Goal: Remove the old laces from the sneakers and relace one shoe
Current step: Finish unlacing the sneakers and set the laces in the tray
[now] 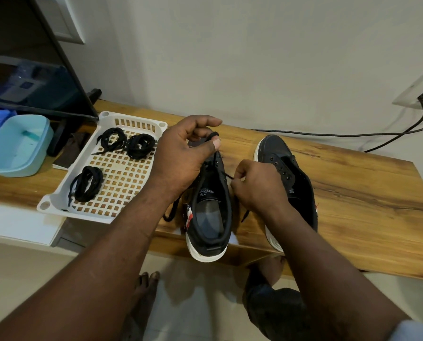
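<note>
Two black sneakers with white soles stand on the wooden table [353, 193]. The nearer sneaker [211, 217] sits in the middle, heel toward me, with a black lace [172, 212] partly threaded. My left hand [183, 153] pinches a loop of that lace above the shoe's front. At the shoe's right eyelets, my right hand [257, 185] pinches a thin lace end. The second sneaker [286, 166] lies to the right with bare eyelets, partly hidden by my right forearm. Three coiled black laces [87, 183] lie in a white basket tray [122, 175] on the left.
A light blue plastic container [18, 143] stands left of the tray, under a dark screen [33, 77]. A black cable [353, 134] runs along the wall to a socket at the right. My bare foot [144, 291] and knee show below the table edge.
</note>
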The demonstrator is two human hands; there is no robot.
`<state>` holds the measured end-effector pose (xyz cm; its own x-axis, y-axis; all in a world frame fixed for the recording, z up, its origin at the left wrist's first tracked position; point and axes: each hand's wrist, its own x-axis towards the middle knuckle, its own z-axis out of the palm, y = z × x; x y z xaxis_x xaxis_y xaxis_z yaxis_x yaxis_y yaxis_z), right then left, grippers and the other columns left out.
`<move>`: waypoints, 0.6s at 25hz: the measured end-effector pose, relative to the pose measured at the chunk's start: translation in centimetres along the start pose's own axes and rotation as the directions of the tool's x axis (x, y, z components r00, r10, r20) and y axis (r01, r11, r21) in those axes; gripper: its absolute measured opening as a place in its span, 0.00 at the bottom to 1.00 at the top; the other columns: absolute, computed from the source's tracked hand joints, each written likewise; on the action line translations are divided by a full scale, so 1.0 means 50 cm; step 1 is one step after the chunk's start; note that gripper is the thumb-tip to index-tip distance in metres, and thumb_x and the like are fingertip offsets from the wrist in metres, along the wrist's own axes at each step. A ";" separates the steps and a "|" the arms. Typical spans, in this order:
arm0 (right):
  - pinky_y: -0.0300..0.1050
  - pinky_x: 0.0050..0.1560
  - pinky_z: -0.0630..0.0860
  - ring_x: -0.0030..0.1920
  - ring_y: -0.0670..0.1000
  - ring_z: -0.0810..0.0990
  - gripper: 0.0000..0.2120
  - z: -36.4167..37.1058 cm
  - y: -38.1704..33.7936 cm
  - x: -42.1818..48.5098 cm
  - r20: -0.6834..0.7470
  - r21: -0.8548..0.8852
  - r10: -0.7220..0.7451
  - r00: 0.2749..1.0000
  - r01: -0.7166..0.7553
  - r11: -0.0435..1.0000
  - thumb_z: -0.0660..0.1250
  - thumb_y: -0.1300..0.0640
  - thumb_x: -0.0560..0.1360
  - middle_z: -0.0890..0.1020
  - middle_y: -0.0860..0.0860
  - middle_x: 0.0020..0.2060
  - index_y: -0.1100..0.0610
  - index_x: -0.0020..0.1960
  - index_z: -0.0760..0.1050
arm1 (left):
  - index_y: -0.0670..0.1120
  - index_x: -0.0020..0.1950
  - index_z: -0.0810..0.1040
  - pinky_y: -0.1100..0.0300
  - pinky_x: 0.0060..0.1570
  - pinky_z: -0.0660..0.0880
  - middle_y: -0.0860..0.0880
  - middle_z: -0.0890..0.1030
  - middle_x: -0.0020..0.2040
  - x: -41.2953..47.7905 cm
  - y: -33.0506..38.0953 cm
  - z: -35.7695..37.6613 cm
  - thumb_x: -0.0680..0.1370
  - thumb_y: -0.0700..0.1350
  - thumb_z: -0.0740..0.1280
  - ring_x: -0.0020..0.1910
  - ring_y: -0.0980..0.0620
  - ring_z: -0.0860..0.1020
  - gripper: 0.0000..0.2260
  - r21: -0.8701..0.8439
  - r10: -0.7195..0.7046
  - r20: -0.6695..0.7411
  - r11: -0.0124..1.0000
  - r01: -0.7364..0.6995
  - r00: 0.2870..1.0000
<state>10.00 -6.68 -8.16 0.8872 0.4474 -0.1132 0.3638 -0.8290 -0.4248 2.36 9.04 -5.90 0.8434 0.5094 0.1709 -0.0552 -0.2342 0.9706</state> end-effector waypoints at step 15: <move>0.54 0.49 0.85 0.45 0.55 0.84 0.02 0.004 0.005 0.004 0.103 0.016 0.159 0.982 -0.161 0.987 0.69 0.55 0.77 0.85 0.53 0.46 0.53 0.46 0.81 | 0.55 0.60 0.84 0.43 0.55 0.83 0.54 0.86 0.45 0.003 -0.028 -0.002 0.76 0.39 0.76 0.47 0.53 0.86 0.16 0.108 -0.105 0.041 0.989 0.100 0.994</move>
<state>10.20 -6.73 -8.45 0.8997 0.3422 -0.2711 0.2112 -0.8847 -0.4156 2.49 9.53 -7.20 0.8659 0.4964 0.0611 0.0873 -0.2703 0.9588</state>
